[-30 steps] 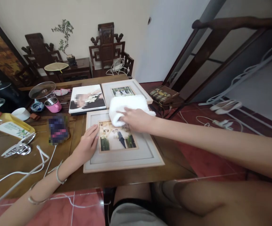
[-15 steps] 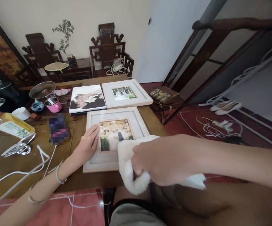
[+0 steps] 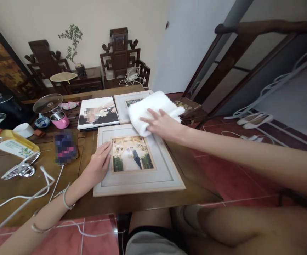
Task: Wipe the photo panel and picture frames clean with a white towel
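Observation:
A picture frame with a pale wooden border and a wedding photo inside lies flat on the table before me. My left hand rests on its left side, fingers stretched out flat. Over the frame's far right corner, my right hand holds a folded white towel under spread fingers; the thumb side is partly hidden. Behind, the towel covers much of a second pale frame. To its left sits a white-edged photo panel with part of its picture blurred out.
On the table's left are a pink mug, a bottle of yellow liquid, a clear hair claw, a blurred-out dark object and white cables. A dark wooden chair stands right, beside a checked bag.
My right hand has moved away from me with the towel, from the near frame's lower right to its far right corner, uncovering the photo. My left hand stays put.

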A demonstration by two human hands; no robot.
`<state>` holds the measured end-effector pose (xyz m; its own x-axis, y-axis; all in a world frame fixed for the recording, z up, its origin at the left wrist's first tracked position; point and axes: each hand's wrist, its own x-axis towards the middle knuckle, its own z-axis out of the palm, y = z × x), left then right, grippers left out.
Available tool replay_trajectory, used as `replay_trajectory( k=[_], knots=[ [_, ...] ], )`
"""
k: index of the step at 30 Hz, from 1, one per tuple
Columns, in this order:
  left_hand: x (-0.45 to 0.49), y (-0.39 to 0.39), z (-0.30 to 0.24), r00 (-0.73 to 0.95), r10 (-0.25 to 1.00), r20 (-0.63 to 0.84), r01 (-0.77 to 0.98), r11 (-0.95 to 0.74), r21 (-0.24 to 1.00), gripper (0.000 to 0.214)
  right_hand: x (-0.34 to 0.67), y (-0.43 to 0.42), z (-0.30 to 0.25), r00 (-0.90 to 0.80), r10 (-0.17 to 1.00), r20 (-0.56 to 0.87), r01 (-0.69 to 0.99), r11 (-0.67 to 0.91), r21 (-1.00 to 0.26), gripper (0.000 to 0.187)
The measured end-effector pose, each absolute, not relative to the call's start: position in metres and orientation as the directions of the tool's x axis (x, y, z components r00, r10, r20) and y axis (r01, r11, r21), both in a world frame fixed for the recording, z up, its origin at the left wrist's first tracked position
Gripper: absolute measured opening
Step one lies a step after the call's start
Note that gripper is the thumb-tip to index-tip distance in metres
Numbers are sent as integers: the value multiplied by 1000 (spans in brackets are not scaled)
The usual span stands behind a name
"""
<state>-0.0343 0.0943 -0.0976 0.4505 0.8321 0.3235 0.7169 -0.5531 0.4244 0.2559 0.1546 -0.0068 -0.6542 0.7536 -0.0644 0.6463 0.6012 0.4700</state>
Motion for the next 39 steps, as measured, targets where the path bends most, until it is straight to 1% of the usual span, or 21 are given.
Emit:
replay_trajectory(
  k=[4,8,10,12,14,16,18,20,22,23,25,27,29,30,32,35,37,39],
  knots=[
    [-33,94,-95,460,827,324,714,-561,420,44,253,143,-4,-639,728,-248,656,684,318,44],
    [-33,93,-94,460,823,332,717,-565,408,44,233,108,23,-600,670,-436,679,716,166,36],
    [-34,93,-94,461,826,324,720,-561,409,44,223,87,40,-592,586,-554,671,739,65,34],
    [-34,92,-94,461,828,319,721,-559,409,44,215,68,56,-609,462,-645,656,750,-83,35],
    [-34,93,-95,460,828,319,723,-559,407,44,210,54,67,-605,391,-693,678,710,-192,37],
    [-34,93,-96,459,827,325,724,-560,403,45,207,46,74,-598,377,-707,713,653,-255,40],
    [-33,93,-96,455,826,333,724,-561,402,45,207,46,75,-595,384,-706,737,610,-289,43],
    [-33,92,-95,452,827,334,724,-559,405,46,208,52,70,-581,435,-688,769,569,-289,45],
    [-34,91,-94,450,833,322,726,-551,412,45,209,64,59,-564,537,-628,800,543,-254,45],
    [-34,91,-94,449,836,315,727,-547,415,45,210,71,52,-556,601,-575,811,543,-217,45],
    [-34,91,-94,452,838,305,726,-545,420,45,213,90,34,-584,686,-435,792,598,-120,41],
    [-35,92,-95,457,835,307,719,-550,424,45,219,111,16,-605,747,-276,771,636,30,37],
    [-34,93,-96,457,832,313,714,-554,428,45,227,133,2,-646,749,-147,727,663,179,40],
    [-34,94,-96,456,832,315,714,-553,429,45,230,142,-4,-661,741,-117,707,668,234,42],
    [-34,94,-96,454,834,315,716,-552,428,44,235,155,-9,-672,730,-126,679,675,290,47],
    [-35,94,-96,456,833,313,716,-553,426,45,230,153,-2,-622,750,-226,699,662,272,46],
    [-36,94,-96,454,833,317,714,-553,429,45,220,137,12,-570,751,-334,722,652,231,39],
    [-38,93,-97,451,833,319,711,-552,435,44,208,115,29,-546,678,-492,703,691,172,33]
  ],
)
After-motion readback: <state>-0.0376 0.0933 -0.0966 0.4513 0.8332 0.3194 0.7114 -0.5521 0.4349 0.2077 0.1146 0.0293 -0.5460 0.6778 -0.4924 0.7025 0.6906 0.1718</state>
